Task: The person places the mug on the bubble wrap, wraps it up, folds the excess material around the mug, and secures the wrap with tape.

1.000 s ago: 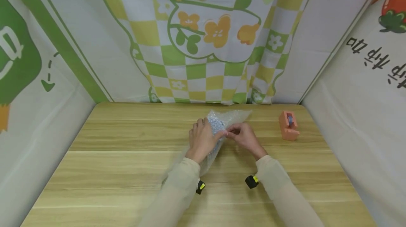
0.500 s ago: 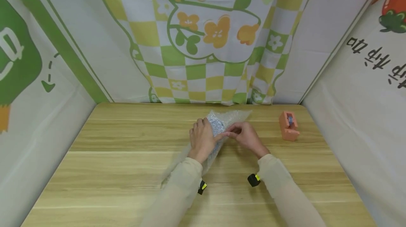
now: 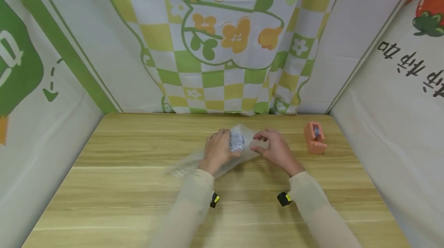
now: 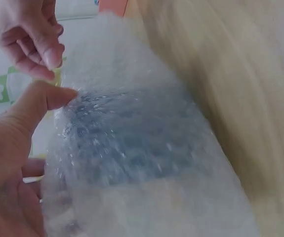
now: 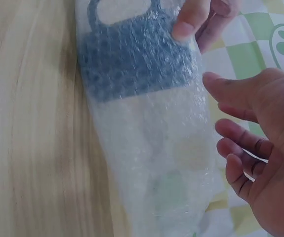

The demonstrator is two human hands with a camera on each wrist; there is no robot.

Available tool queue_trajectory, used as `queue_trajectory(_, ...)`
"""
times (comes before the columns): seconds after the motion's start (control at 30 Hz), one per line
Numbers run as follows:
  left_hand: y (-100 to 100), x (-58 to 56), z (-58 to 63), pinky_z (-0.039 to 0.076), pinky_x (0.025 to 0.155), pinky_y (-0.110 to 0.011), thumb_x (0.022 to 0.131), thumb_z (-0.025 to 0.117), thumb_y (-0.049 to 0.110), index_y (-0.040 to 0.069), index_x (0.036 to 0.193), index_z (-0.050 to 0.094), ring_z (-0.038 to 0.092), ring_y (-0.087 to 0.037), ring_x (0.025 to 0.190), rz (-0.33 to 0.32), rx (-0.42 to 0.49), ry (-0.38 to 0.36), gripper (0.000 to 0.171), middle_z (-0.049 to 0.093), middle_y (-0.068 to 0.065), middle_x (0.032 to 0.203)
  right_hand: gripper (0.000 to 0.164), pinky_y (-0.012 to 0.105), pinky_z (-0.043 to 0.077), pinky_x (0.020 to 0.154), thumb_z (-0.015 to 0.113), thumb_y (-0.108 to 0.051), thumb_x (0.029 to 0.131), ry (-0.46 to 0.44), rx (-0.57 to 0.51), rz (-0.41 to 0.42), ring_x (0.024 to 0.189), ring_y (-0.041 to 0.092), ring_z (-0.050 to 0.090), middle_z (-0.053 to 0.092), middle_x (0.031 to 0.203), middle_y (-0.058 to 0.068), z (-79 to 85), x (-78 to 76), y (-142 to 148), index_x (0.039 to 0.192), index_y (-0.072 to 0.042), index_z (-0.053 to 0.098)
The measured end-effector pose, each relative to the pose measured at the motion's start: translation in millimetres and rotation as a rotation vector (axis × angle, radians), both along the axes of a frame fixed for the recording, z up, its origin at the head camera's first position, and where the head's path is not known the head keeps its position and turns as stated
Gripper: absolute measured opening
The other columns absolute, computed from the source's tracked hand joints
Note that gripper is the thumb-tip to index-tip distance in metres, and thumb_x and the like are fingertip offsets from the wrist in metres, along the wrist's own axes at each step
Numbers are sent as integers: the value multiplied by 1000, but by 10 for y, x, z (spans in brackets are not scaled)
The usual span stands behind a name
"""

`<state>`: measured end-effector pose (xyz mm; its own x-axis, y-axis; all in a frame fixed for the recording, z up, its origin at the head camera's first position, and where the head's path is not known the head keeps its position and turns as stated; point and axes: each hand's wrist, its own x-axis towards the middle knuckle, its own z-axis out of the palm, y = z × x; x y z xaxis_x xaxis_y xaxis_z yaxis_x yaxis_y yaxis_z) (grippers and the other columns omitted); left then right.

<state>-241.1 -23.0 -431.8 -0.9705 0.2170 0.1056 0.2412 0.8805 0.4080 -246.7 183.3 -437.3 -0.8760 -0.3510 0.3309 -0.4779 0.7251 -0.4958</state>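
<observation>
A blue object (image 5: pixel 132 59) with a handle-like loop shows through a layer of bubble wrap (image 5: pixel 151 148), whose loose ends stretch out on both sides of it. My left hand (image 3: pixel 217 149) grips the wrapped bundle from the left, its thumb pressing on the wrap in the left wrist view while its other fingers lie behind. Just right of the bundle is my right hand (image 3: pixel 275 149). Its fingers are relaxed and spread a little from the thumb, with nothing between them, and the right wrist view shows them close beside the wrap's edge.
An orange tape dispenser (image 3: pixel 315 140) with a roll in it stands at the back right of the wooden table (image 3: pixel 121 201). Behind the table hangs a green and yellow checked cloth (image 3: pixel 215 78), and printed sheets wall both sides.
My right hand has let go of the wrap's edge by the left thumb and moved slightly right, its fingers parting. In my left hand the bundle has turned, its near end swinging up and left.
</observation>
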Motion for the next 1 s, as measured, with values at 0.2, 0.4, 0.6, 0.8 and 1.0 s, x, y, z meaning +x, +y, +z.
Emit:
queue_trajectory(0.2,-61,-35,32,29,108,-46,69,82,39,2,138,42,42,-29,127,-105,-6,-78,88,44,-12,140,48,37,47,73,75,-33,79,7,118,21,90,23,51,55,102,8,0,45,18,118,-9,61)
queue_trajectory(0.4,-115,-40,68,28,109,-44,69,82,34,4,140,40,39,-29,130,-196,-13,-109,88,41,-11,143,67,47,44,88,74,-30,80,-89,105,58,109,30,47,50,122,16,-15,59,16,135,-5,47)
queue_trajectory(0.6,-151,-32,88,25,111,-43,69,81,34,6,143,36,34,-27,133,-243,-18,-145,90,36,-10,147,78,56,29,105,70,-28,84,-253,76,118,133,39,28,31,147,20,-33,6,18,148,-12,27)
queue_trajectory(0.8,-159,-35,61,25,111,-41,72,79,35,5,143,35,34,-27,134,-260,-30,-130,90,35,-10,147,79,50,36,103,70,-23,85,-370,5,199,128,37,37,33,147,16,-84,-115,36,148,-8,24)
queue_trajectory(1.0,-170,-42,20,24,111,-41,72,78,35,5,144,34,34,-27,134,-271,-27,-119,89,34,-10,148,71,54,40,96,70,-25,85,-442,-43,190,120,34,45,48,132,14,-92,-138,48,143,-10,33)
